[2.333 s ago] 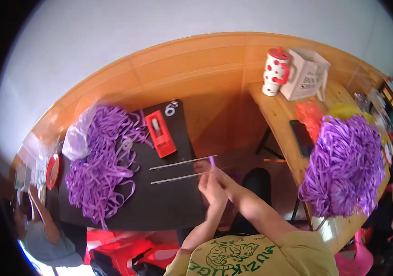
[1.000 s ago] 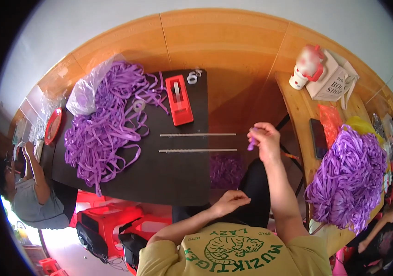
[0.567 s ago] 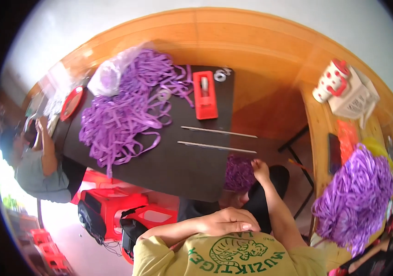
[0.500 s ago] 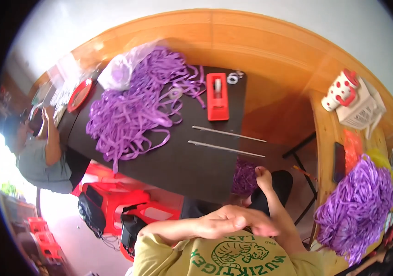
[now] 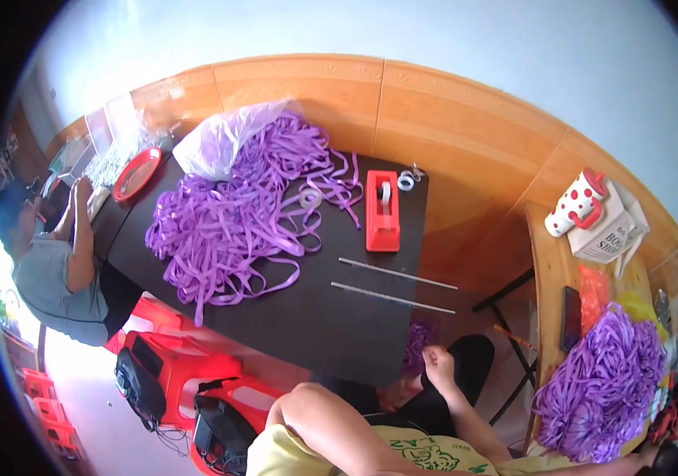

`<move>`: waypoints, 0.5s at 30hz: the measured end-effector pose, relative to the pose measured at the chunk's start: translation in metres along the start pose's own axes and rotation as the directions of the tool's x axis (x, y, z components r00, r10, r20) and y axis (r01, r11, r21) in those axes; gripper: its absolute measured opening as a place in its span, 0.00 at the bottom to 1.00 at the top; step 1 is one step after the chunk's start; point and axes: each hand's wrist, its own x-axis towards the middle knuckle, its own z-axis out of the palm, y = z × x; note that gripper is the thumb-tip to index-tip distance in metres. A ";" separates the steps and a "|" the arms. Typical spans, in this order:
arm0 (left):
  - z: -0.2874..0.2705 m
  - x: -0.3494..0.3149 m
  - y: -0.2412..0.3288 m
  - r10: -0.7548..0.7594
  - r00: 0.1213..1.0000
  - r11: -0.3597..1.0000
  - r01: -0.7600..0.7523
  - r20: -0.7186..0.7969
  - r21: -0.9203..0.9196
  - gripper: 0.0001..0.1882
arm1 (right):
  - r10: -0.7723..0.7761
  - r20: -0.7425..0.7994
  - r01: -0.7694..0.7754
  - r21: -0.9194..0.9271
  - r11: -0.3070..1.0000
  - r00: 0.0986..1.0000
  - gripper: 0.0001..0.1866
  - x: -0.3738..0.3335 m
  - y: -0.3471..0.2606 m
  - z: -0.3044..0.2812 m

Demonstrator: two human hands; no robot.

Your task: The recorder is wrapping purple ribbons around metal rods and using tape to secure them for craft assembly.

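Note:
My left forearm (image 5: 331, 420) crosses in front of my yellow shirt toward the lower right. Its hand is out of sight below the lower edge. My right hand (image 5: 439, 368) is raised by my dark-trousered knee, beside the table's near right corner. Its fingers are curled together; what they hold, if anything, cannot be made out. Just beyond it, purple ribbon (image 5: 418, 345) shows below the table edge. On the dark table (image 5: 331, 333) lie two thin pale rods (image 5: 398, 273), side by side, and a large loose heap of purple ribbon (image 5: 220, 230). Neither hand touches these.
A red tape dispenser (image 5: 383, 230) and tape rolls (image 5: 406, 182) stand at the far right corner. On the wooden side table (image 5: 545, 254) are a spotted tumbler (image 5: 573, 208), a phone (image 5: 570, 317) and bundled purple ribbon (image 5: 601, 389). Red stools (image 5: 188, 381) and a seated person (image 5: 57, 270) are left.
My left hand has swung from in front of my shirt out of the picture. My right hand sits slightly lower and further left in view. The view has tilted upward.

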 end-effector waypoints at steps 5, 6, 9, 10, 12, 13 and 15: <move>-0.066 -0.035 0.042 -0.403 0.911 0.669 0.361 -0.091 0.650 0.52 | -0.004 -0.031 0.004 0.004 1.000 1.000 0.05 -0.004 -0.002 -0.007; -0.080 -0.044 0.055 -0.477 0.863 0.506 0.424 -0.166 0.751 0.55 | -0.022 -0.045 0.022 0.000 1.000 0.999 0.05 -0.003 -0.001 -0.013; -0.087 -0.073 0.115 0.447 0.893 -0.670 0.302 0.044 0.678 0.16 | -0.035 -0.098 0.037 0.013 0.999 0.995 0.03 0.001 -0.021 -0.032; -0.099 -0.090 0.135 0.631 0.773 -0.727 0.564 0.058 0.392 0.13 | -0.031 -0.109 0.030 -0.009 0.999 0.994 0.03 0.003 -0.019 -0.038; -0.112 -0.110 0.171 0.716 0.642 -0.622 0.765 0.273 -0.167 0.12 | -0.022 -0.107 0.021 -0.012 1.000 0.994 0.03 0.004 -0.030 -0.049; -0.115 -0.120 0.184 0.717 0.642 -0.619 0.765 0.270 -0.176 0.12 | -0.021 -0.104 0.019 -0.016 1.000 0.994 0.03 0.005 -0.038 -0.052; -0.121 -0.130 0.203 0.741 0.644 -0.622 0.765 0.190 -0.168 0.11 | -0.022 -0.087 0.023 0.012 1.000 0.996 0.03 0.007 -0.051 -0.053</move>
